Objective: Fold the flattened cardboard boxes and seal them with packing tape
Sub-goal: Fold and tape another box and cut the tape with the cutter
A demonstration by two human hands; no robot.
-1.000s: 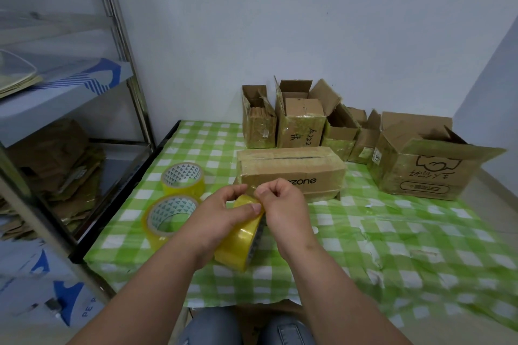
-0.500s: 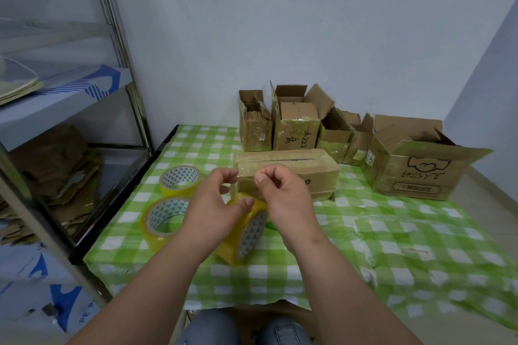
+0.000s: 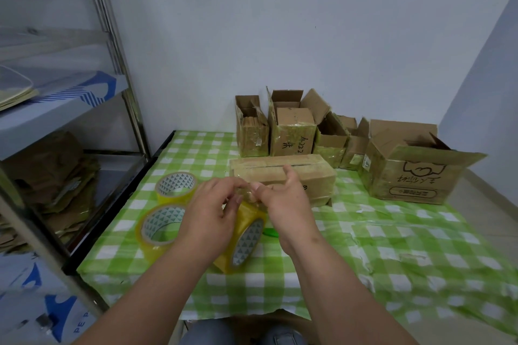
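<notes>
A yellow tape roll point(image 3: 244, 235) stands on edge above the near part of the table, gripped by my left hand point(image 3: 211, 213). My right hand point(image 3: 283, 202) pinches the loose end of the tape point(image 3: 246, 193) at the top of the roll, next to my left fingertips. Just behind my hands lies a folded cardboard box point(image 3: 302, 171) with a taped slit along its top; my right thumb points up in front of it.
Two more yellow tape rolls point(image 3: 175, 186) point(image 3: 158, 228) lie flat at the left of the green checked tablecloth point(image 3: 392, 246). Several open boxes point(image 3: 291, 131) line the back wall, a large one point(image 3: 409, 168) at right. A metal shelf point(image 3: 70, 148) holding flattened cardboard stands left. A small green object point(image 3: 270, 232) lies by my right wrist.
Both hands rose slightly with the roll and moved toward the box. My right fingers, first picking at the roll's top, now pull a short strip of tape free.
</notes>
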